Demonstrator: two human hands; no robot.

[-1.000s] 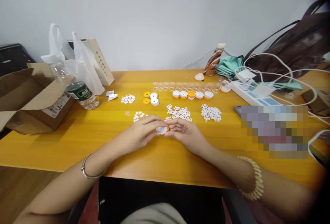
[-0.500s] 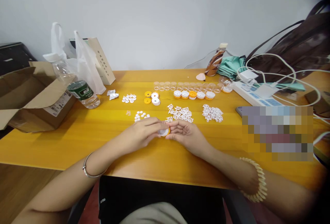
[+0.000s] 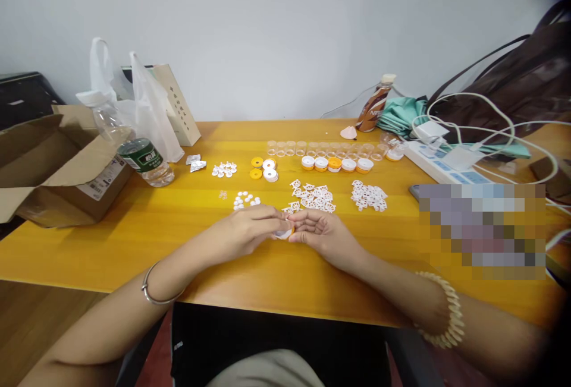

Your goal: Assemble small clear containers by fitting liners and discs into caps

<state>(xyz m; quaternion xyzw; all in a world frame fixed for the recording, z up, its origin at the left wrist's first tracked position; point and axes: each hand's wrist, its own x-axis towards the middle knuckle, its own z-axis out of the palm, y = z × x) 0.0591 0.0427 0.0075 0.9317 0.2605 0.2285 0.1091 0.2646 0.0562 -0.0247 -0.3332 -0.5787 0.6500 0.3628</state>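
While your left hand (image 3: pixel 254 227) curls over it and your right hand (image 3: pixel 328 237) pinches its side, a round white plastic piece with an orange rim (image 3: pixel 284 235) sits between your fingertips, above the near part of the glossy yellow-brown wooden table (image 3: pixel 276 286). Both your hands are narrowed around it, and your fingers hide much of it; whether it touches the table, you cannot tell.

Just beyond your fingertips lies a loose heap of white openwork plastic pieces (image 3: pixel 316 198), with a second heap of flat white plastic pieces (image 3: pixel 369 197) to its right. Small round white discs (image 3: pixel 257 201) crowd close behind your left hand. Farther back stand a cluster of orange and white plastic rings (image 3: pixel 270 175), a row of orange and white round stacks (image 3: pixel 334 163) and, behind them, a line of clear plastic cups (image 3: pixel 302 148).

To your left, a tilted clear bottle with a green label (image 3: pixel 141 156) stands before a white plastic bag (image 3: pixel 156 122), beside an open brown cardboard box (image 3: pixel 71 200). To your right, a white power strip (image 3: pixel 439 162) tangled with white cables (image 3: pixel 512 125) takes up the table's far side, near a dark brown bag (image 3: pixel 513 78).
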